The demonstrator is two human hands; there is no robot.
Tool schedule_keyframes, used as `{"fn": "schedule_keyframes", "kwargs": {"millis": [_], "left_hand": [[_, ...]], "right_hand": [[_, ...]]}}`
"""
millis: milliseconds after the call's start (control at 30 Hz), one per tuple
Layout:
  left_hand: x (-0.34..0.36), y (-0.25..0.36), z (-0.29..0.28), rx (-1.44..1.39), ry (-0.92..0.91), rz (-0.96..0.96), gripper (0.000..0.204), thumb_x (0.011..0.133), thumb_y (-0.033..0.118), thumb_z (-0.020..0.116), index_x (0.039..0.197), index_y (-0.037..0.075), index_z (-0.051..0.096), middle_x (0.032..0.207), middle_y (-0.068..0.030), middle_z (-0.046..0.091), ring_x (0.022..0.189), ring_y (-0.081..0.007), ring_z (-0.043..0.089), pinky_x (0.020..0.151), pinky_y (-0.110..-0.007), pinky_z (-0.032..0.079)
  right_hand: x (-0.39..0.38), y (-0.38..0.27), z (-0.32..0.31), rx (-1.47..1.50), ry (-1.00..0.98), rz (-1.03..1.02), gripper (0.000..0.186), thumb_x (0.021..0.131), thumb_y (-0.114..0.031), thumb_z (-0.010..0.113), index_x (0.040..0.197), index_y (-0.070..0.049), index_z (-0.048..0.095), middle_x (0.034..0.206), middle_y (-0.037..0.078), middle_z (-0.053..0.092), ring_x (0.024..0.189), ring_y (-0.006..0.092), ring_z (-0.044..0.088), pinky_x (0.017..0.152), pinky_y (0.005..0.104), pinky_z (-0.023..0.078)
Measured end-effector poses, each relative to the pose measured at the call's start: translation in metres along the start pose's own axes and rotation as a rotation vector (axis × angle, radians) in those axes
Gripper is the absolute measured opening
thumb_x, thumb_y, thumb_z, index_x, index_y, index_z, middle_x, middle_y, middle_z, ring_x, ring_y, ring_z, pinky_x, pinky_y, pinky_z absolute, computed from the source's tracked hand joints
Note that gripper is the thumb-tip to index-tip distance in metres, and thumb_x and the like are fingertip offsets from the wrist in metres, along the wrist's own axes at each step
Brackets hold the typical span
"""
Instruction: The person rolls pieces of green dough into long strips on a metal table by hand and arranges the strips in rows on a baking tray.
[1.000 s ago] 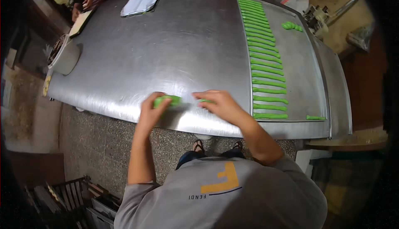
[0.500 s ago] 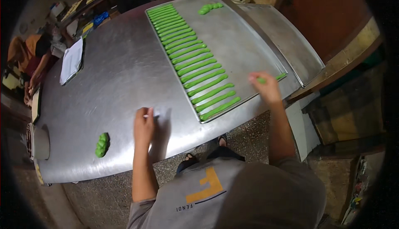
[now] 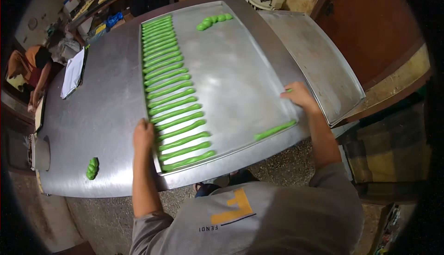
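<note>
A shallow metal baking tray (image 3: pixel 226 79) lies on the steel table, bearing a column of green dough strips (image 3: pixel 178 125) along its left side. My left hand (image 3: pixel 144 137) is closed on the tray's left rim, near its front end. At the right rim my right hand (image 3: pixel 299 96) is closed too, with a small bit of green showing at its fingers. A single green dough strip (image 3: pixel 276 130) lies at the tray's near right corner, and a lumpy, twisted-looking green dough piece (image 3: pixel 214 21) at its far end.
Another lumpy green dough piece (image 3: pixel 92 168) sits on the steel table (image 3: pixel 111 121) to the left. Beside the table on the right is a second metal tray (image 3: pixel 319 63). Papers (image 3: pixel 74 72) and a pale container (image 3: pixel 41 153) are at the left, where another person (image 3: pixel 39 65) works.
The tray has shifted left across the table, closer to the loose dough piece. My left hand has come onto its left rim, and my right hand has moved from the near right corner up the right rim.
</note>
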State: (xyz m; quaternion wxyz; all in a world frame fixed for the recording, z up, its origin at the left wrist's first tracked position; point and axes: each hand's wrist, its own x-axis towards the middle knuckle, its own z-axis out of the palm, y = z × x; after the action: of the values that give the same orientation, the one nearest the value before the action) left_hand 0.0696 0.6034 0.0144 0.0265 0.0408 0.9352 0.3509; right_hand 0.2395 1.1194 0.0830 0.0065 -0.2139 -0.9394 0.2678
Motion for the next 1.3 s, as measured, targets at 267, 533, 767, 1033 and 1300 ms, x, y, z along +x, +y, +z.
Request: {"fn": "schedule_keyframes", "kwargs": {"millis": [267, 533, 767, 1033, 1300], "left_hand": [[0.007, -0.197, -0.133, 0.262, 0.053, 0.049, 0.029, 0.093, 0.026, 0.052, 0.107, 0.001, 0.054, 0.100, -0.0241, 0.055, 0.089, -0.0379, 0.055, 0.077, -0.044, 0.043], [-0.092, -0.119, -0.143, -0.018, 0.569, 0.282, 0.028, 0.094, 0.014, 0.054, 0.121, 0.009, 0.057, 0.118, -0.0104, 0.048, 0.096, -0.0172, 0.051, 0.071, -0.029, 0.044], [-0.131, 0.014, -0.058, -0.329, 0.617, 0.508, 0.019, 0.091, 0.003, 0.051, 0.108, 0.000, 0.058, 0.118, -0.0125, 0.046, 0.110, -0.0228, 0.049, 0.089, -0.035, 0.044], [-0.176, 0.098, 0.027, -0.381, 0.310, 0.692, 0.022, 0.073, -0.011, 0.057, 0.092, 0.000, 0.063, 0.105, -0.0166, 0.053, 0.077, -0.0222, 0.054, 0.064, -0.028, 0.047], [-0.182, 0.206, 0.097, -0.670, -0.026, 0.643, 0.023, 0.078, -0.010, 0.057, 0.098, -0.002, 0.062, 0.104, -0.0163, 0.053, 0.085, -0.0255, 0.058, 0.073, -0.030, 0.047]], "right_hand": [[-0.063, -0.146, 0.067, 0.002, -0.245, -0.253, 0.039, 0.081, -0.029, 0.068, 0.108, 0.000, 0.065, 0.103, 0.020, 0.064, 0.096, 0.0340, 0.060, 0.084, 0.0350, 0.048], [-0.122, -0.060, 0.113, -0.620, 0.216, -0.166, 0.052, 0.092, -0.035, 0.052, 0.138, -0.011, 0.044, 0.142, 0.015, 0.041, 0.133, 0.0342, 0.037, 0.106, 0.0577, 0.025], [0.027, -0.055, 0.077, -0.507, 0.299, -0.029, 0.063, 0.098, -0.050, 0.025, 0.146, -0.010, 0.026, 0.153, 0.009, 0.022, 0.142, 0.0303, 0.017, 0.109, 0.0636, 0.004], [-0.131, -0.055, 0.104, -0.570, -0.052, -0.423, 0.060, 0.094, -0.040, 0.045, 0.144, -0.010, 0.031, 0.153, 0.012, 0.023, 0.140, 0.0385, 0.018, 0.111, 0.0591, 0.012], [-0.014, -0.053, 0.083, -0.614, 0.086, -0.366, 0.060, 0.095, -0.041, 0.039, 0.147, -0.015, 0.025, 0.153, 0.007, 0.023, 0.141, 0.0338, 0.020, 0.110, 0.0626, 0.008]]}}
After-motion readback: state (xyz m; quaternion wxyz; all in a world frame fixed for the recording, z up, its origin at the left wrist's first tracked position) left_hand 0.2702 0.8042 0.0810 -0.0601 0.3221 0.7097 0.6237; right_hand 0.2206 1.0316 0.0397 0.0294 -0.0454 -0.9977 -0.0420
